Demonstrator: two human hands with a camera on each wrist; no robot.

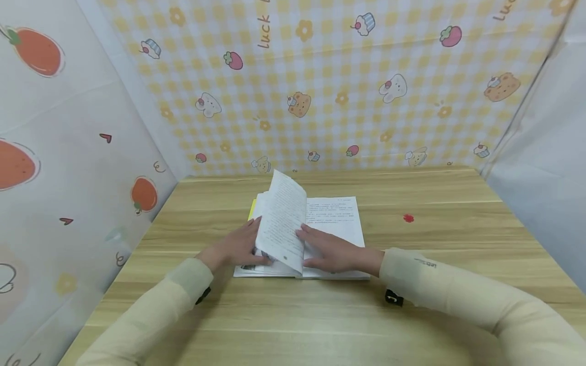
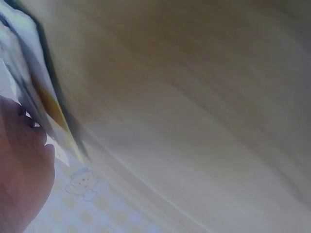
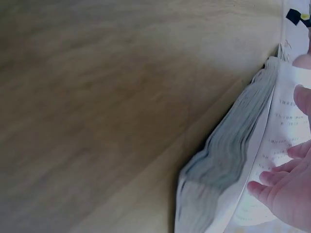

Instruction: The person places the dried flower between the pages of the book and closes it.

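An open book [image 1: 336, 213] with printed white pages lies on the wooden table, and one leaf [image 1: 285, 218] stands raised, leaning toward the left side. My left hand [image 1: 240, 246] rests on the left half, thumb and fingers spread, its fingertips right at the raised leaf's outer edge. From the right, my right hand [image 1: 334, 251] lies over the right half with fingers extended, fingertips at the raised leaf near the spine. In the right wrist view, the right hand [image 3: 289, 187] is beside printed text and the thick page block [image 3: 223, 150]. The left wrist view shows the left hand [image 2: 24, 165] against page edges.
A small red flower-shaped piece [image 1: 408, 218] lies on the table [image 1: 284, 325] to the right of the book. Behind the table hangs a yellow checked cloth [image 1: 320, 101]; patterned white sheeting [image 1: 68, 152] covers the left side.
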